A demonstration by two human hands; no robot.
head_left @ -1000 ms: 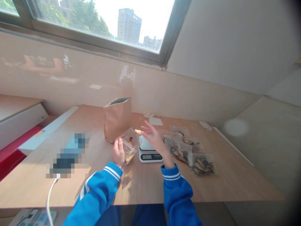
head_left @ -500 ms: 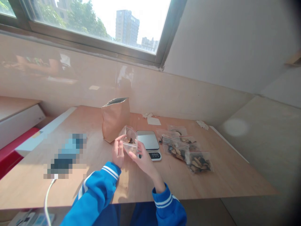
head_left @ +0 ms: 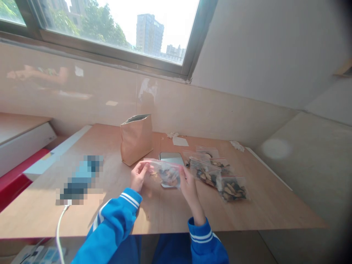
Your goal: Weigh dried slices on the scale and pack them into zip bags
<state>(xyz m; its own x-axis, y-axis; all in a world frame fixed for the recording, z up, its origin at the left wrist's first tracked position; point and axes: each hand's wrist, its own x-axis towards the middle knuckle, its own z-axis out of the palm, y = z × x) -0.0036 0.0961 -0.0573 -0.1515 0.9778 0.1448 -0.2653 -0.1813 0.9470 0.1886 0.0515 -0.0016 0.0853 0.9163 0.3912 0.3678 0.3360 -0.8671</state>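
Between both hands a clear zip bag (head_left: 166, 174) is stretched out along its top edge, with a few dark and tan dried pieces inside, blurred through the plastic. My left hand (head_left: 139, 175) pinches the bag's left top corner. At the right top corner, my right hand (head_left: 187, 183) grips it between thumb and fingers. Behind and below the bag lies a kitchen scale (head_left: 173, 157), its front part mostly covered. A brown paper bag (head_left: 136, 137) stands with its top open, just beyond my left hand. To the right of my right hand lie several filled zip bags (head_left: 233, 190) of dried slices.
A pixelated object (head_left: 79, 179) with a white cable (head_left: 58, 231) lies on the left of the wooden table (head_left: 264, 205). A white paper piece (head_left: 180, 141) and crumpled scraps (head_left: 236, 146) lie near the wall, below a window (head_left: 115, 29).
My right hand has moved right, drawing the zip bag's mouth from gaping open to flat and straight. The bag now spans in front of the scale. My left hand stays about where it was.
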